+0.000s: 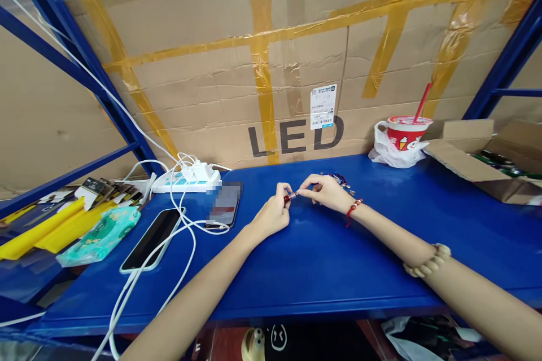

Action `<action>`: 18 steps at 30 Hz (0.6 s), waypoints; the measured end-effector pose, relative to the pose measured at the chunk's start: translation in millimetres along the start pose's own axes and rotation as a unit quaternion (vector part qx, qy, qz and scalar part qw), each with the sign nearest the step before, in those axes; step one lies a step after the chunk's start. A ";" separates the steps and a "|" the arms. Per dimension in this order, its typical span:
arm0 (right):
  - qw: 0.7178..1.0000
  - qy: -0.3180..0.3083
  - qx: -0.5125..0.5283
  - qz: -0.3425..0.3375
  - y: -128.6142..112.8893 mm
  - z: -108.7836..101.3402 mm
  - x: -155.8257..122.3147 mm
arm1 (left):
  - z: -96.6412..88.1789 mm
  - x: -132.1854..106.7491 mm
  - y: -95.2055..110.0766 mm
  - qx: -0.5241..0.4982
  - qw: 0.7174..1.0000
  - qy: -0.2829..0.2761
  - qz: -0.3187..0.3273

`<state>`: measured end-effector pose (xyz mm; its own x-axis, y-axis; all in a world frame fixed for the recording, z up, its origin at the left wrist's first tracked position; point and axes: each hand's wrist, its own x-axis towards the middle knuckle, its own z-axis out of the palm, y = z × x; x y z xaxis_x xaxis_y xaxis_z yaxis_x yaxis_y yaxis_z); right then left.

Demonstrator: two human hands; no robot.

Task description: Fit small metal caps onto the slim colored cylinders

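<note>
By the left hand's [273,215] red piece [288,198] lies a phone [224,206].

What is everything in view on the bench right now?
small part: one, red with silver end, centre, pinched at both ends
loose parts: small heap, red and blue, just behind it
table: one, blue, under everything
cardboard sheet: one, brown with yellow tape, standing behind
power strip: one, white, back left
cables: several, white, trailing off the front edge
phones: two, dark, left of centre
tissue pack: one, teal, far left
sheets: few, yellow, far left
cup: one, red, in a white bag, back right
box: one, brown, far right
bracelets: two, red cord and pale beads, right arm
left hand: one, bare, gripping the red end
right hand: one, bare, gripping the silver end
</note>
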<state>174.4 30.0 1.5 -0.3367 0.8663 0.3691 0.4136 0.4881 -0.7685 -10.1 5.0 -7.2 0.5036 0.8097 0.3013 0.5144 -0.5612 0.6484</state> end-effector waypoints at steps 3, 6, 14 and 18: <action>1.000 0.004 -0.007 -0.003 1.8 0.2 0.4 | 1.1 1.6 -5.4 -0.016 1.000 0.002 0.009; 1.000 0.007 -0.014 -0.010 3.1 0.0 0.2 | 1.1 2.0 -6.9 -0.017 1.000 -0.002 0.005; 0.999 0.015 -0.025 -0.022 3.9 0.0 0.5 | -2.1 2.3 -2.3 -0.014 1.000 -0.010 0.026; 0.999 0.007 -0.025 -0.020 3.4 -0.1 0.4 | -1.3 4.4 -3.4 -0.011 0.999 0.003 0.050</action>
<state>175.7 32.1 -0.9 -0.3413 0.8476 0.4063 0.4416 0.5262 -0.7267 -10.5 10.6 -7.1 0.5486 0.7500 0.3695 0.4457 -0.6362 0.6297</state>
